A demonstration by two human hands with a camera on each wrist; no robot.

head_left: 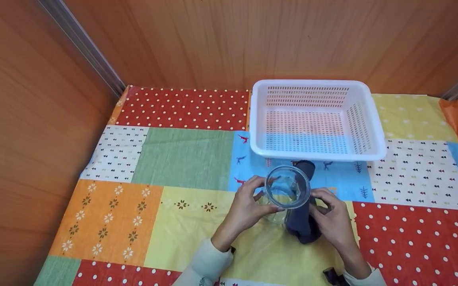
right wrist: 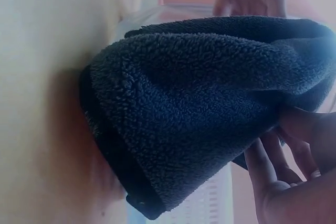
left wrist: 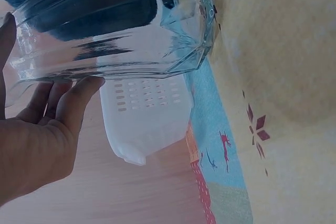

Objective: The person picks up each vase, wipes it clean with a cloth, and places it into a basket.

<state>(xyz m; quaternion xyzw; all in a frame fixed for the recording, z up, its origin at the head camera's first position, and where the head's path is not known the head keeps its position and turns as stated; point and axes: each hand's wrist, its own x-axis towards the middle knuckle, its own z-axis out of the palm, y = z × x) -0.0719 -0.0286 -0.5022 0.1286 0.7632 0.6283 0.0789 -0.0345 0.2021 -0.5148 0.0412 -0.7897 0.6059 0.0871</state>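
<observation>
A clear glass jar (head_left: 287, 198) with a round open mouth and faceted sides is held above the yellow patch of the cloth-covered table. My left hand (head_left: 248, 206) grips its left side, thumb and fingers spread round the glass near the rim. On the jar's other side, a dark blue-grey fleecy cloth (head_left: 301, 224) hangs down, pinched by my right hand (head_left: 332, 217). In the right wrist view the cloth (right wrist: 184, 93) is folded over and covers much of the jar. The left wrist view shows the cloth's dark shape through the glass (left wrist: 131, 59).
A white perforated plastic basket (head_left: 318, 155) stands behind the hands, towards the back wall. A patchwork-print tablecloth (head_left: 189, 159) covers the table. Wood-grain panels (head_left: 229, 43) rise at the back and left. An orange piece of material (head_left: 457, 119) lies at the far right corner.
</observation>
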